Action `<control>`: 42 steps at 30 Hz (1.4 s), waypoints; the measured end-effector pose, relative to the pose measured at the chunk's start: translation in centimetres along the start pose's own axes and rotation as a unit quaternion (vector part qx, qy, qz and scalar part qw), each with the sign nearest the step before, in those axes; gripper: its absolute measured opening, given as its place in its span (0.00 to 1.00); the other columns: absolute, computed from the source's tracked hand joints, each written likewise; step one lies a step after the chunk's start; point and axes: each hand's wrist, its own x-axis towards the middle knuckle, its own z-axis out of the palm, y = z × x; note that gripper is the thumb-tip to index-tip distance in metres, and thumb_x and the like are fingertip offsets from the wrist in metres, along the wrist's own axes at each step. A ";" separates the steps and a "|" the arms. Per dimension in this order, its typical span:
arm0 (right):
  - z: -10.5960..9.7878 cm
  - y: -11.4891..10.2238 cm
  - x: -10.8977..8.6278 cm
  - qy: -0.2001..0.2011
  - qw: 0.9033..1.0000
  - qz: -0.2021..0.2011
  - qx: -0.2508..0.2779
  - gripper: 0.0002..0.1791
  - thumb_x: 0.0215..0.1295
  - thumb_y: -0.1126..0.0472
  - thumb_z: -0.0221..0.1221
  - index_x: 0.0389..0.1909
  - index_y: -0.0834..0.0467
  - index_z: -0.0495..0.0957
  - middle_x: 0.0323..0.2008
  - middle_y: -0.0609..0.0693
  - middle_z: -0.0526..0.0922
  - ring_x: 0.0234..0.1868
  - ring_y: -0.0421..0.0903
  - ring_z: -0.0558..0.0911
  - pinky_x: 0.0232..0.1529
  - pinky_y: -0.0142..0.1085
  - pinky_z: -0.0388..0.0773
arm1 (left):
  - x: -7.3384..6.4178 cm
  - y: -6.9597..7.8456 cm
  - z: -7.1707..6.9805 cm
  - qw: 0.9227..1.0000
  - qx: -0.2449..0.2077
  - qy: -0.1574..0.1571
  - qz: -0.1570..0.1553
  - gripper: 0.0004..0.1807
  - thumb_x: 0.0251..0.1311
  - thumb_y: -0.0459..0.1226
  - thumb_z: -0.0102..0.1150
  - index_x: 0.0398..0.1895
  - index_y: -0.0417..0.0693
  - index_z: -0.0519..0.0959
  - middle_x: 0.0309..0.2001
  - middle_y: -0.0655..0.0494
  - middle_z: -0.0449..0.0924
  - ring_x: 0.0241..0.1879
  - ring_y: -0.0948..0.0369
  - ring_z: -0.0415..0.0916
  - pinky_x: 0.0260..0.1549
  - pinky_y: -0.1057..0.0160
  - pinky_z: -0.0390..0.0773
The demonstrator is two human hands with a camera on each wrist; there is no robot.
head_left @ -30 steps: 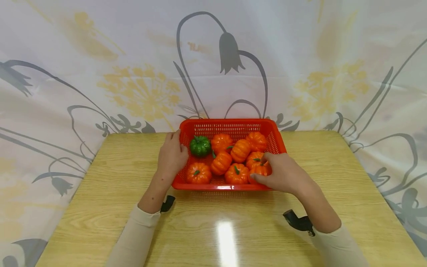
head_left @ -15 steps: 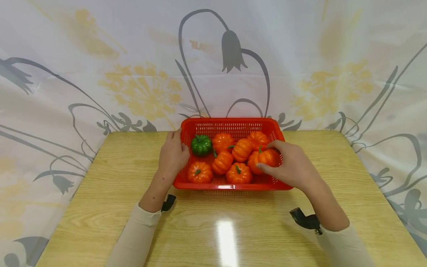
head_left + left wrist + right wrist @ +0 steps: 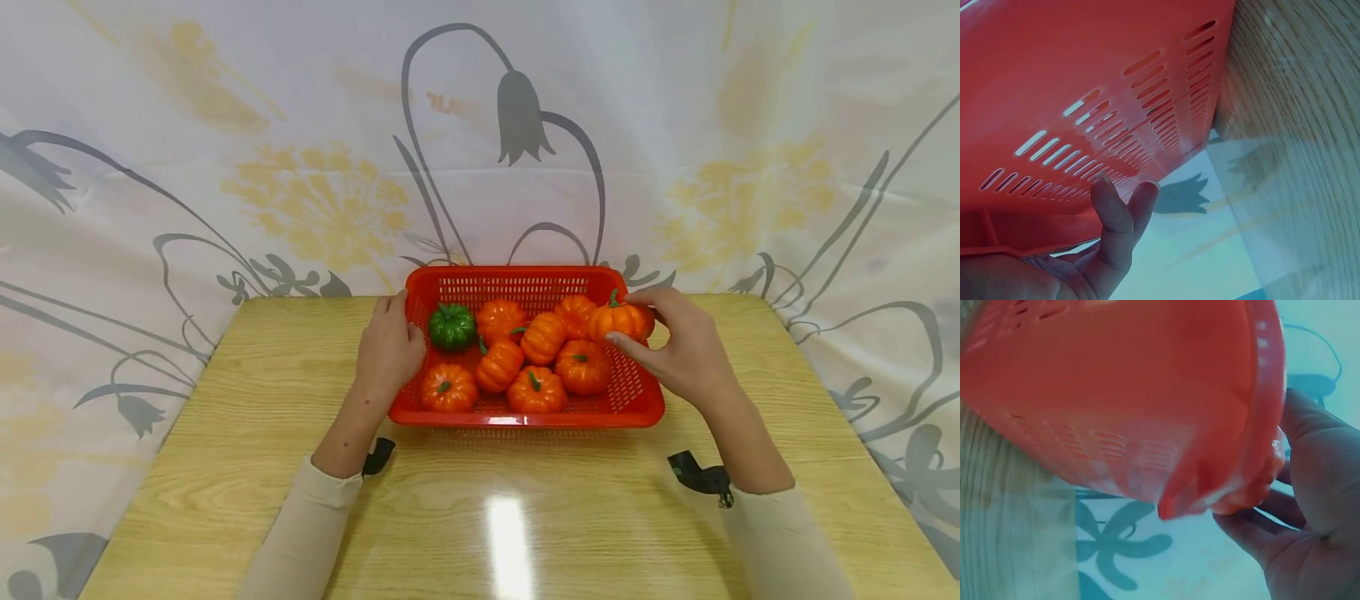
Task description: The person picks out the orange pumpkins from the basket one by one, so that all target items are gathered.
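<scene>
A red perforated plastic basket holds one green toy pumpkin and several orange toy pumpkins. My left hand grips the basket's left rim; in the left wrist view, fingers lie along the outside of the slotted wall. My right hand pinches an orange pumpkin between thumb and fingers, above the right end of the basket. In the right wrist view that pumpkin is mostly hidden behind the basket's rim.
The basket stands near the back edge of a wood-grain table. Behind it hangs a pale curtain with grey and yellow flower prints. Black wrist mounts stick out beside both forearms.
My right hand has lifted the orange pumpkin from the basket's front right and carried it right and backward, uncovering another orange pumpkin. The left hand keeps its place on the rim.
</scene>
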 end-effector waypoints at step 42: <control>-0.6 6.4 -1.4 0.085 0.994 0.060 -0.042 0.30 0.51 0.69 0.78 0.54 0.70 0.75 0.59 0.68 0.76 0.55 0.64 0.76 0.47 0.21 0.64 | 0.0 -0.1 -0.2 1.000 -0.009 0.001 0.001 0.32 0.70 0.31 0.50 0.77 0.33 0.66 0.67 0.35 0.72 0.56 0.34 0.80 0.57 0.39 0.81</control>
